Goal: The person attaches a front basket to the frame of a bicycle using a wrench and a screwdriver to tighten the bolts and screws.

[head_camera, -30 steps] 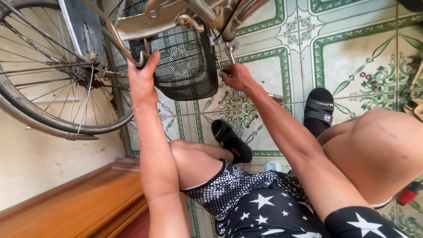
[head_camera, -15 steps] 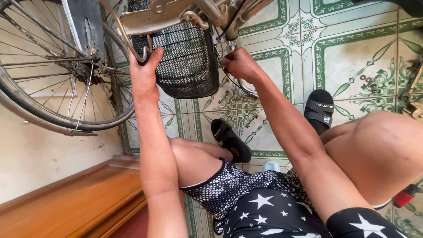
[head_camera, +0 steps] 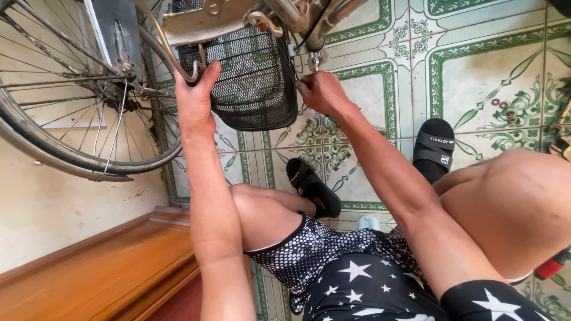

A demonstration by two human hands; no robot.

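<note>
A bicycle stands in front of me with its black mesh basket [head_camera: 250, 83] and a spoked wheel [head_camera: 65, 101] at the left. My left hand [head_camera: 193, 98] grips the curved metal stay at the basket's left edge. My right hand [head_camera: 318, 92] is closed at the basket's right side, fingers pinched on a small metal fitting [head_camera: 313, 61] below the frame; what it pinches is too small to tell. My knees and star-patterned shorts fill the lower part of the view.
Green-patterned floor tiles [head_camera: 476, 77] lie beneath. Two black sandals [head_camera: 312, 187] [head_camera: 434, 145] are on my feet. Several small washers [head_camera: 502, 107] lie on a tile at the right. A wooden ledge [head_camera: 101, 267] runs along the pale wall at lower left. A red object [head_camera: 550, 264] shows at the right edge.
My right hand has shifted slightly up and toward the fitting at the basket's right side. My left hand keeps its hold on the stay.
</note>
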